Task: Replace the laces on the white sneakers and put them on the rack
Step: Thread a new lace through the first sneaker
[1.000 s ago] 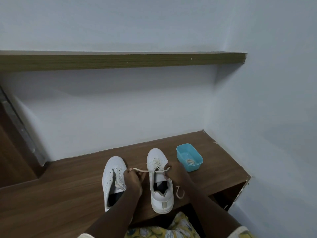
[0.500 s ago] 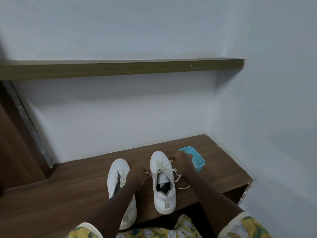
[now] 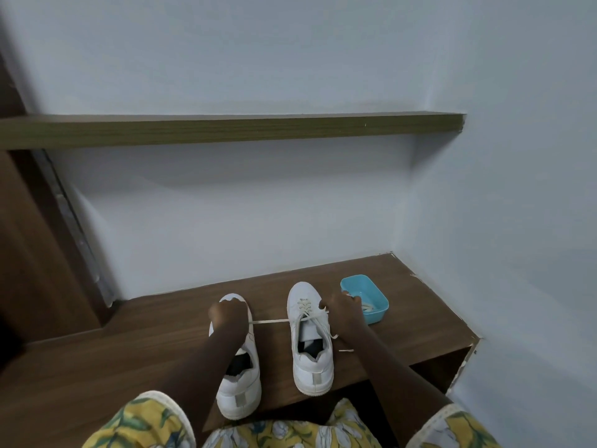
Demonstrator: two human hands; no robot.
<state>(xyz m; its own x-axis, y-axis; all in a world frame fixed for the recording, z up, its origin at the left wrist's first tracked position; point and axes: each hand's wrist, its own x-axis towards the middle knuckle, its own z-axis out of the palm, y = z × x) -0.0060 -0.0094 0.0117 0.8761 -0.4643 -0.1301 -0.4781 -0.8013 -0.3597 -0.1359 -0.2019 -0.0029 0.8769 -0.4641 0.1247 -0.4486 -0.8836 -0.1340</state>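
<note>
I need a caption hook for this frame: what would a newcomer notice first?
Probably the pale lace, stretched taut from the left hand to the partly laced sneaker, where the right hand pinches it, low in the middle of the view. That shoe stands beside the other sneaker on the wooden bench. Just right of them, the bright blue tub stands out, as does the yellow floral clothing at the bottom edge.

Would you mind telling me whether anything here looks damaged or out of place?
Yes, the wooden bench is chipped along its right edge: pale, ragged patches show beside the wall, near the back corner and at the front corner. The taut lace from the left hand to the right sneaker belongs to the lacing; nothing else stands out.
</note>
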